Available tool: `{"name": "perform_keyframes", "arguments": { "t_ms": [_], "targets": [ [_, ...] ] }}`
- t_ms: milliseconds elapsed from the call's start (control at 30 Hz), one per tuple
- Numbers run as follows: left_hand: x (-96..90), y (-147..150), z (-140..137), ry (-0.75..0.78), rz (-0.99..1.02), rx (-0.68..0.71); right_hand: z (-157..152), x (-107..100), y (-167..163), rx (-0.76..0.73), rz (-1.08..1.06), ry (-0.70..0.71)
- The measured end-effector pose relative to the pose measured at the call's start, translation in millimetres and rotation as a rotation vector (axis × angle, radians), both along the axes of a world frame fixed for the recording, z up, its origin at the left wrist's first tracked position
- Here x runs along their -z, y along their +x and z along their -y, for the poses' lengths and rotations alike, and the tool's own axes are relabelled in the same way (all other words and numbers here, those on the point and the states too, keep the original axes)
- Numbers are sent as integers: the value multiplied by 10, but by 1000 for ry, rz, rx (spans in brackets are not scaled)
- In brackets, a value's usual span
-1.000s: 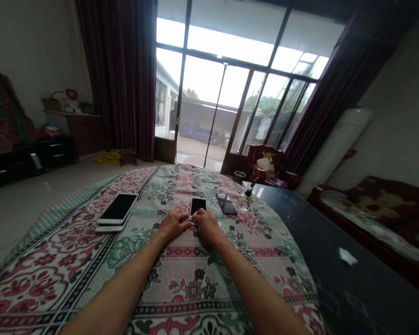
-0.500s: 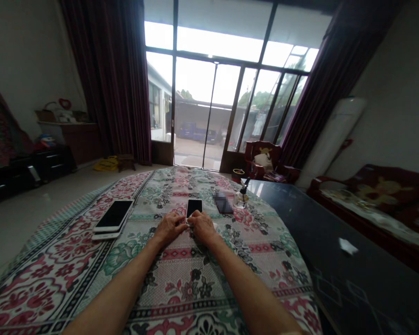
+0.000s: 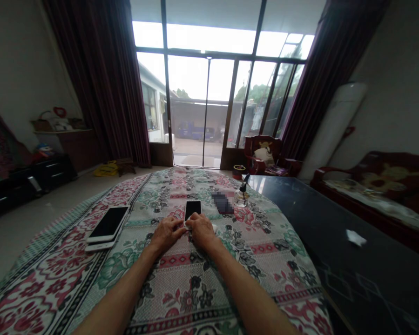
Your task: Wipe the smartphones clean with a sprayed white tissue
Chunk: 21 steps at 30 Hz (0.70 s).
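Phone (image 3: 193,207) on tablecloth (image 3: 185,274), between device pile (image 3: 109,224) on left and bottle (image 3: 242,200) on right

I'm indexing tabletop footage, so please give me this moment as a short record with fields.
left hand: fingertips at the near left corner of the white-edged phone
right hand: fingers over that phone's near end
grip: cannot be told
left side: upper white device, dark-screened, overlapping the lower white device
right side: pixelated dark object, then glass bottle with dark top
surface: flowered tablecloth
alongside: black table bearing a crumpled white piece
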<state>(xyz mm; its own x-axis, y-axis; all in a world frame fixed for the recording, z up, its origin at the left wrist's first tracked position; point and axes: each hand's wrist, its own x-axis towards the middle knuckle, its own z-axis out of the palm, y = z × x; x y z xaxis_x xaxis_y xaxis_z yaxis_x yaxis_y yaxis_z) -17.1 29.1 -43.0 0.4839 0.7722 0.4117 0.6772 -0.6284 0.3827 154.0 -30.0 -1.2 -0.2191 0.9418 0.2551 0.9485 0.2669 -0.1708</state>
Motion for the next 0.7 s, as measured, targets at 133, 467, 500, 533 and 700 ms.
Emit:
{"name": "perform_keyframes", "arguments": {
  "t_ms": [133, 467, 500, 533, 700],
  "targets": [
    [-11, 4, 17, 1, 3, -7, 20, 28, -4, -5, -13, 28],
    [-31, 12, 46, 7, 16, -8, 13, 84, 25, -25, -70, 86],
    [-37, 13, 52, 8, 17, -9, 20, 73, 22, -20, -73, 80],
    [-41, 14, 57, 8, 17, -10, 31, 58, 15, -13, -75, 73],
    [-37, 20, 52, 5, 7, -6, 93, -35, -62, 64, -47, 30]
  ]
}}
